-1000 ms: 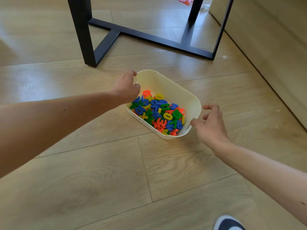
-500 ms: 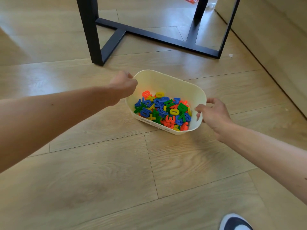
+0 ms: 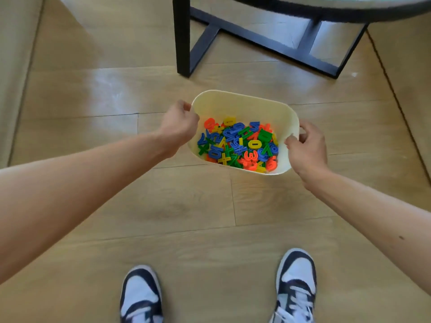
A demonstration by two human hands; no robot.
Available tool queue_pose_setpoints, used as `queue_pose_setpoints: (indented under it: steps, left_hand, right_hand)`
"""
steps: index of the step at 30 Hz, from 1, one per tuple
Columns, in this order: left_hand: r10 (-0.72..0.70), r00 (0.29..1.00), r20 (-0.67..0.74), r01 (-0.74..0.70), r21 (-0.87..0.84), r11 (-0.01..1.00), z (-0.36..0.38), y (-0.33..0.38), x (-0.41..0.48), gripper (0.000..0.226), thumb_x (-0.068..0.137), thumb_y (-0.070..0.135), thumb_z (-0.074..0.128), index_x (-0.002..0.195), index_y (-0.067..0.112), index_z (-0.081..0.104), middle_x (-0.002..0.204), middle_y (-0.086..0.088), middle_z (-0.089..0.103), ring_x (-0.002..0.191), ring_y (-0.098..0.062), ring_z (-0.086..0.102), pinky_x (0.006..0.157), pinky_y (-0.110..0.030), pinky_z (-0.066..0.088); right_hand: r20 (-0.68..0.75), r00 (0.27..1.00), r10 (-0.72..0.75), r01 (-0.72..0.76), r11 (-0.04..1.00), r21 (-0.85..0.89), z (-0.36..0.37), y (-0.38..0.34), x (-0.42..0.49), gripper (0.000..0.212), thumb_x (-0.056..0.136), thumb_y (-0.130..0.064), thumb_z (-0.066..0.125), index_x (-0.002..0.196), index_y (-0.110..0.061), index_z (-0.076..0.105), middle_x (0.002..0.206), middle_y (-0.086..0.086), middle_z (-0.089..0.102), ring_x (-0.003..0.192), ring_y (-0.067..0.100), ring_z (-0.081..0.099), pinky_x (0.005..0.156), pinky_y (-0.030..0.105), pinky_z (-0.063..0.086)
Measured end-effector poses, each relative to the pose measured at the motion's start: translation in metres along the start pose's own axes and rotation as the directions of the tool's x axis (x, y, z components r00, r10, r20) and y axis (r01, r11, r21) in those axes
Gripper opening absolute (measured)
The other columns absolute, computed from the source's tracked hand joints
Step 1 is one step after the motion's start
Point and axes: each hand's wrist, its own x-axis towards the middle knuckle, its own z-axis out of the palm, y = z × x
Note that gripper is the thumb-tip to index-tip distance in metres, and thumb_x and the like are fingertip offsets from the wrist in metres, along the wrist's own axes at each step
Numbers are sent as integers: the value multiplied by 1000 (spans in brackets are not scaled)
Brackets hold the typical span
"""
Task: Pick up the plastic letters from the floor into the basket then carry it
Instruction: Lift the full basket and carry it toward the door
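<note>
We see a cream plastic basket [image 3: 245, 106] with rounded corners and smooth walls, holding a heap of plastic letters [image 3: 238, 145] and numbers in orange, blue, green and yellow. Our left hand [image 3: 179, 127] is closed on the basket's left rim, and our right hand [image 3: 305, 148] curls around its right rim, thumb on the edge. The basket is above the wooden plank floor [image 3: 186, 199], near a black table frame [image 3: 184, 36] and far from our two shoes [image 3: 296, 285].
</note>
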Motion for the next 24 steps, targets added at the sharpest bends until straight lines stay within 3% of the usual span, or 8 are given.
queue_pose_setpoints:
  steps: [7, 12, 18, 21, 24]
  left_hand:
    - [-121, 990, -69, 115, -80, 990, -95, 60, -127, 30, 93, 17, 48, 121, 17, 56, 112, -7, 64, 98, -23, 63, 69, -28, 45]
    - [-183, 979, -85, 172, -123, 977, -169, 129, -224, 27, 91, 16, 49, 116, 22, 56, 112, -4, 66, 101, -23, 63, 81, -34, 50]
    - [-233, 961, -149, 200, -208, 957, -245, 223, -332, 26, 95, 14, 50, 119, 20, 55, 103, 3, 61, 87, -10, 58, 64, -22, 42]
    - [-241, 945, -223, 182, -256, 949, -288, 261, -386, 27, 94, 16, 51, 120, 20, 56, 104, 4, 63, 96, -16, 61, 75, -31, 49]
    - [-264, 911, -317, 160, -319, 934, -323, 286, -436, 24, 93, 16, 51, 116, 21, 56, 98, 5, 63, 95, -19, 63, 82, -39, 54]
  right_hand:
    - [22, 999, 41, -41, 999, 11, -69, -113, -98, 44, 90, -14, 49, 130, -29, 58, 120, -3, 69, 113, 19, 63, 99, 40, 50]
    - [78, 996, 32, -29, 999, -34, -138, -211, -156, 42, 92, -18, 46, 130, -36, 56, 118, -5, 68, 111, 17, 63, 97, 45, 53]
    - [156, 987, -42, 52, 997, -61, -218, -324, -213, 48, 91, -23, 44, 137, -38, 50, 117, -2, 65, 110, 18, 62, 98, 47, 52]
    - [231, 964, -130, 146, 988, -55, -256, -383, -240, 52, 91, -14, 47, 137, -38, 51, 111, -1, 62, 101, 15, 59, 94, 41, 51]
    - [322, 923, -212, 233, 972, -27, -279, -432, -264, 53, 95, -11, 51, 142, -34, 49, 118, -4, 59, 109, 14, 57, 96, 36, 49]
